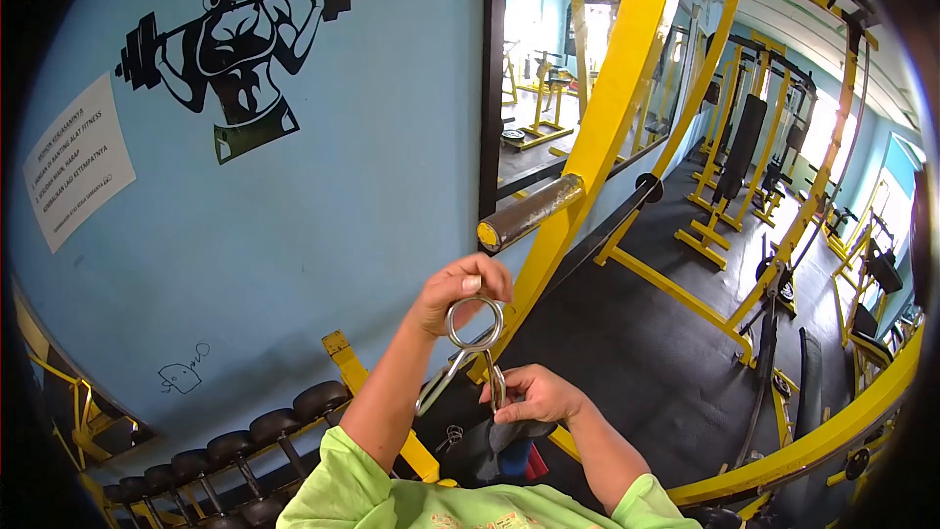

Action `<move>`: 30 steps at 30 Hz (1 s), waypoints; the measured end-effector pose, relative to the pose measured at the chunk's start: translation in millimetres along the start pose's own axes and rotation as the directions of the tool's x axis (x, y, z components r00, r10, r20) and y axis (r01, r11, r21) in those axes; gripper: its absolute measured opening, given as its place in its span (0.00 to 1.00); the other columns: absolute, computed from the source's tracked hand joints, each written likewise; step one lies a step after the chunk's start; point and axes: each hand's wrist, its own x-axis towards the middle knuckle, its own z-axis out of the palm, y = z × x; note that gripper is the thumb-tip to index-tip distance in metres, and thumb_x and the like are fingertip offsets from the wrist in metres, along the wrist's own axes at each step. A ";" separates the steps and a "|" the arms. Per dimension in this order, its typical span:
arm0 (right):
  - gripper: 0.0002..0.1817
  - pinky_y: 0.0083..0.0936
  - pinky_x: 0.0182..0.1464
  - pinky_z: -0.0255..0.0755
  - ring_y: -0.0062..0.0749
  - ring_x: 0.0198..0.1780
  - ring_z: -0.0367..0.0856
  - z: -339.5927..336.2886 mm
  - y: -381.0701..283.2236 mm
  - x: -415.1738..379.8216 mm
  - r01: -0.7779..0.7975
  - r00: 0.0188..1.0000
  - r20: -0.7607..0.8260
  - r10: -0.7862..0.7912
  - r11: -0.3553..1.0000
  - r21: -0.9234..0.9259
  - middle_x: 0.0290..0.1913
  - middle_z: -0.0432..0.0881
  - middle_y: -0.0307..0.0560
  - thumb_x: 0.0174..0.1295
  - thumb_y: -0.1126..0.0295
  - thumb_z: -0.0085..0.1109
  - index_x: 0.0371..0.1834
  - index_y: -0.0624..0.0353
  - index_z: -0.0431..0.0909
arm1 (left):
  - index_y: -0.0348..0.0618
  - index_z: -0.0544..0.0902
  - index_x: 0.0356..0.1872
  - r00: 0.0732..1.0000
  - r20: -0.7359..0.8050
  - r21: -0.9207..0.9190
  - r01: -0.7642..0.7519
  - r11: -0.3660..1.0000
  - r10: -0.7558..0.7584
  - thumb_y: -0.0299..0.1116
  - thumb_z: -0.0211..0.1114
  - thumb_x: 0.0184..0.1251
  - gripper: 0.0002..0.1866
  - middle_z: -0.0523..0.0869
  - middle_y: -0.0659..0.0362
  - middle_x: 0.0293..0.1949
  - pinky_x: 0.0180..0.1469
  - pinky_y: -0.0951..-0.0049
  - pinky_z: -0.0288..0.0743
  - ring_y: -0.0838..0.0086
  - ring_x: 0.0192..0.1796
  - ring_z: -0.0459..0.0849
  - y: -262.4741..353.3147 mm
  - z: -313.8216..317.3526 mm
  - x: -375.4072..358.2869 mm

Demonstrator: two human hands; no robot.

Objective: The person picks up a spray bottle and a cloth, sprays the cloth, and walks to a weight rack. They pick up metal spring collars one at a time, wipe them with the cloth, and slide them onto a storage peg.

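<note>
A shiny metal spring collar (501, 315) is in front of my chest, its round coil uppermost and its handles pointing down. My left hand (460, 292) has its fingers curled over the top of the coil. Lower and to the right, my right hand (537, 396) pinches one of the collar's handles between thumb and fingers. Just above my left hand, a worn metal weight peg (534, 212) with a yellow end sticks out from a slanted yellow frame post (612, 78). No plate is on this peg.
A rack of black dumbbells (233, 447) lines the blue wall (323, 264) at lower left. Below my hands is a dark object (490, 451) I cannot make out. Yellow gym machines (744, 137) stand on the black floor (627, 333) to the right. A mirror (534, 49) hangs behind the post.
</note>
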 end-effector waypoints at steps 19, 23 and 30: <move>0.22 0.31 0.32 0.71 0.37 0.28 0.77 -67.8 -15.9 48.3 -0.122 0.842 -0.425 -0.333 0.649 -0.751 0.29 0.77 0.50 0.50 0.58 0.69 0.42 0.63 0.78 | 0.38 0.62 0.63 0.772 -0.477 0.874 0.367 0.319 0.420 0.47 0.81 0.37 0.52 0.70 0.49 0.56 0.54 0.62 0.70 0.60 0.55 0.73 -17.2 2.5 -33.1; 0.22 0.31 0.32 0.71 0.38 0.28 0.77 -72.4 -21.6 47.8 -0.120 0.816 -0.423 -0.393 0.602 -0.790 0.29 0.77 0.50 0.51 0.58 0.69 0.42 0.63 0.79 | 0.38 0.69 0.59 0.768 -0.473 0.874 0.350 0.336 0.431 0.43 0.80 0.42 0.42 0.78 0.53 0.52 0.54 0.66 0.69 0.67 0.54 0.77 -35.0 0.7 -16.8; 0.22 0.32 0.36 0.74 0.41 0.33 0.79 -73.7 -24.1 55.4 -0.131 0.821 -0.423 -0.382 0.595 -0.793 0.36 0.79 0.52 0.53 0.56 0.67 0.43 0.63 0.79 | 0.35 0.77 0.51 0.678 -0.469 0.882 0.331 0.335 0.566 0.41 0.76 0.48 0.31 0.81 0.50 0.46 0.53 0.66 0.72 0.62 0.50 0.79 -45.4 2.1 -8.6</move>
